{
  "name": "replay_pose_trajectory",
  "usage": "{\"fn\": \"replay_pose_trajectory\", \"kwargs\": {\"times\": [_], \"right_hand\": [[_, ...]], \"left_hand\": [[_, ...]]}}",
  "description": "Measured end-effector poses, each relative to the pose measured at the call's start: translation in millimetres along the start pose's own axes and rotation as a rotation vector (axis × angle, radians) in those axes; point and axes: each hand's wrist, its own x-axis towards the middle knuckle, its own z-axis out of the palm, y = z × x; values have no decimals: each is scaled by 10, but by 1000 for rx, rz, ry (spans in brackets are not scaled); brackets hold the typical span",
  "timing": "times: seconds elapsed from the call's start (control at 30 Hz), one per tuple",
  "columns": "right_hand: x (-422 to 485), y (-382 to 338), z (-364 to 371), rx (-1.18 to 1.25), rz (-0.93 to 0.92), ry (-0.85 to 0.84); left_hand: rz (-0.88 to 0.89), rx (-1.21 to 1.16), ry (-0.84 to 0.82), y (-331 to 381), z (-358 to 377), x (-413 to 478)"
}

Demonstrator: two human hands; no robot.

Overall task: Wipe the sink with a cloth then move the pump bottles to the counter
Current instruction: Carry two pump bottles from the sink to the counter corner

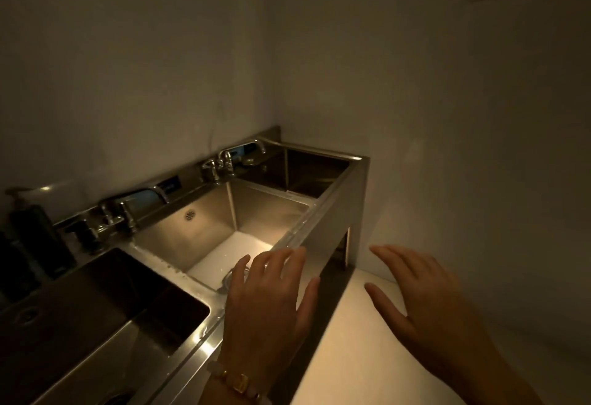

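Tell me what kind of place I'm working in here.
Probably a commercial kitchen or bar wash-up corner. The clues: a steel sink with three basins in a row, lever faucets along its backsplash, and dark pump bottles standing at the left end.

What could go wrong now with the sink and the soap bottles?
The left hand and right hand are empty and no cloth shows, so wiping may get skipped. The pump bottles stand far off in the dark beside a faucet; a reach might knock one into the left basin. The room is dim, so spots on the sink could be missed.
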Motion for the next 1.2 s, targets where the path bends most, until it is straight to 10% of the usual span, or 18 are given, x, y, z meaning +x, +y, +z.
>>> {"fn": "replay_pose_trajectory", "kwargs": {"times": [1.2], "right_hand": [[2382,-2597,2002,356,-818,-198]], "left_hand": [[-751,560,123,-2750,-299,57]]}}
